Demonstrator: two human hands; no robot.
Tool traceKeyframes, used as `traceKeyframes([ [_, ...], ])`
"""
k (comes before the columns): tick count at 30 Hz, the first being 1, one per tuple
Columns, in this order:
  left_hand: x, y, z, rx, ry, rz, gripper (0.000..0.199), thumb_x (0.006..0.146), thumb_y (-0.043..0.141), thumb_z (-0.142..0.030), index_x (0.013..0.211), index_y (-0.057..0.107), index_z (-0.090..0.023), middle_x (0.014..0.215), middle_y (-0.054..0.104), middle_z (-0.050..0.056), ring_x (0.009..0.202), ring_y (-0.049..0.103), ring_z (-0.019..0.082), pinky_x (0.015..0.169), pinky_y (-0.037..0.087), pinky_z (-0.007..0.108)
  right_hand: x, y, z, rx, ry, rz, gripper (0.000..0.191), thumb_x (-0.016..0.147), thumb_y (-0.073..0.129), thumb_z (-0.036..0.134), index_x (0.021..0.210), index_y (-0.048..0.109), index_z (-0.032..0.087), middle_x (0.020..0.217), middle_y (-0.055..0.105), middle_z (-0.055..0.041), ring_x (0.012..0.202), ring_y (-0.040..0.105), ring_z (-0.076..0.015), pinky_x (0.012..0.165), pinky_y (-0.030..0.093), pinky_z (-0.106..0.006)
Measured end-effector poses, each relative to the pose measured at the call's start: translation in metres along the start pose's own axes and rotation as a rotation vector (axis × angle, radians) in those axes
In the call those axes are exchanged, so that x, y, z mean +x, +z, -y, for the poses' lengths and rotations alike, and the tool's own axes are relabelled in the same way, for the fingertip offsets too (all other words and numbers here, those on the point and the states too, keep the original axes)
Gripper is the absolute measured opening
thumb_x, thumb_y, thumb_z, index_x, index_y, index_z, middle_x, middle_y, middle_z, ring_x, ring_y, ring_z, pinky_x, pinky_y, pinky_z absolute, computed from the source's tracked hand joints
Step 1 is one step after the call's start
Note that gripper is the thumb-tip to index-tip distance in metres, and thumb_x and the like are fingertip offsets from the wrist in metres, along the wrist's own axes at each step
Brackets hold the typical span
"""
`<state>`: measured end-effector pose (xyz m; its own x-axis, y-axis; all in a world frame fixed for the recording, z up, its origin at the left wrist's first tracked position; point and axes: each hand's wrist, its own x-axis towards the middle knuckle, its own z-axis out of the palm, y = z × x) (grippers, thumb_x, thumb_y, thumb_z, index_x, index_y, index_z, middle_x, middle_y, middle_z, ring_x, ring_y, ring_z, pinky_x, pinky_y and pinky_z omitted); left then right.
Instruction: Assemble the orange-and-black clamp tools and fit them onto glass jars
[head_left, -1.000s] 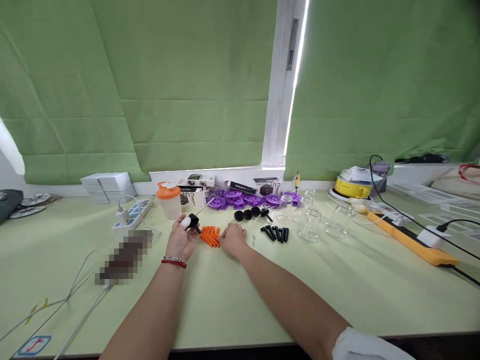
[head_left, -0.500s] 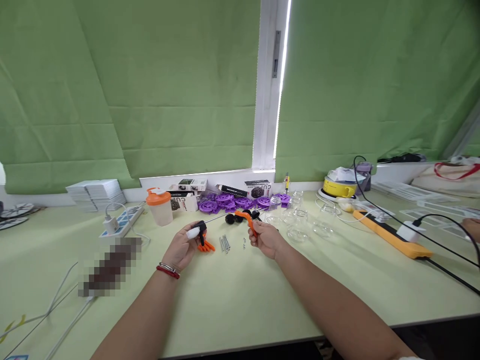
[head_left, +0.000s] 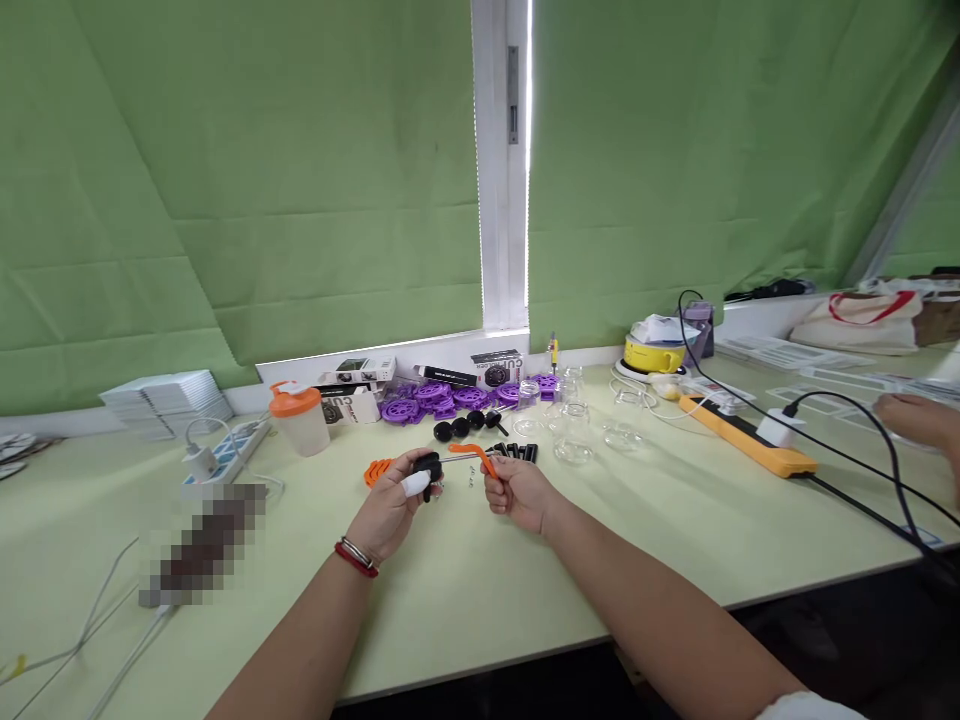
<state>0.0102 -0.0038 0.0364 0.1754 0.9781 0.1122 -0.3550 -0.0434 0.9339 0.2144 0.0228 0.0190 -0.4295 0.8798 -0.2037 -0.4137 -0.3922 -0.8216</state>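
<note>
My left hand, its thumb wrapped in white, is closed on a black part. A thin metal rod runs from that part toward the right. My right hand grips a curved orange piece near the rod's far end. Orange pieces lie just left of my left hand. Small metal bits rest between the hands. Beyond them sit round black parts, and black pieces lie behind my right hand.
Purple parts and printed boxes line the back. An orange-lidded cup stands left, clear glassware right. Farther right are an orange power strip, black cables and another person's hand. White cables cross the left side.
The view has turned right. My hands have come closer together, with less rod showing between them. The black pieces behind my right hand and the orange pieces by my left show more.
</note>
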Motion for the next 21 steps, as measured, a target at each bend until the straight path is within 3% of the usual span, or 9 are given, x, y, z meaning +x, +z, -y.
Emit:
traceKeyframes([
  [9,-0.010,0.009,0.010,0.108,-0.004,0.098,0.042,0.071,0.072,-0.026,0.111,0.061,-0.023,0.113,0.062,0.008,0.090,0.061,0.019,0.086,0.041,0.033,0.004,0.002,-0.024,-0.135,-0.112,0.159,0.017,0.076,0.061,0.033,0.077,0.052,0.019,0.049,0.045,0.0059,0.042,0.031,-0.0070,0.047,0.022,-0.023],
  [13,-0.011,0.010,0.012,0.035,-0.017,0.102,0.041,0.070,0.074,-0.025,0.109,0.063,-0.023,0.107,0.063,0.006,0.081,0.057,0.015,0.081,0.041,0.031,0.005,0.001,-0.029,-0.189,-0.159,0.149,0.024,0.075,0.064,0.039,0.080,0.052,0.019,0.051,0.047,0.0060,0.044,0.032,-0.0067,0.047,0.023,-0.022],
  [18,-0.009,0.008,0.016,-0.056,-0.043,0.041,0.045,0.081,0.060,-0.049,0.108,0.065,-0.014,0.096,0.061,0.010,0.077,0.052,0.015,0.070,0.040,0.029,0.004,0.004,-0.030,-0.275,-0.148,0.145,0.031,0.074,0.066,0.047,0.079,0.052,0.019,0.051,0.047,0.0063,0.043,0.030,-0.0058,0.045,0.021,-0.021],
  [21,-0.008,0.007,0.020,-0.020,-0.083,0.016,0.049,0.082,0.056,-0.053,0.105,0.067,-0.012,0.088,0.059,0.008,0.071,0.049,0.013,0.065,0.039,0.028,0.003,0.006,-0.031,-0.333,-0.134,0.134,0.032,0.073,0.067,0.047,0.077,0.053,0.018,0.051,0.048,0.0058,0.043,0.031,-0.0053,0.043,0.022,-0.020],
])
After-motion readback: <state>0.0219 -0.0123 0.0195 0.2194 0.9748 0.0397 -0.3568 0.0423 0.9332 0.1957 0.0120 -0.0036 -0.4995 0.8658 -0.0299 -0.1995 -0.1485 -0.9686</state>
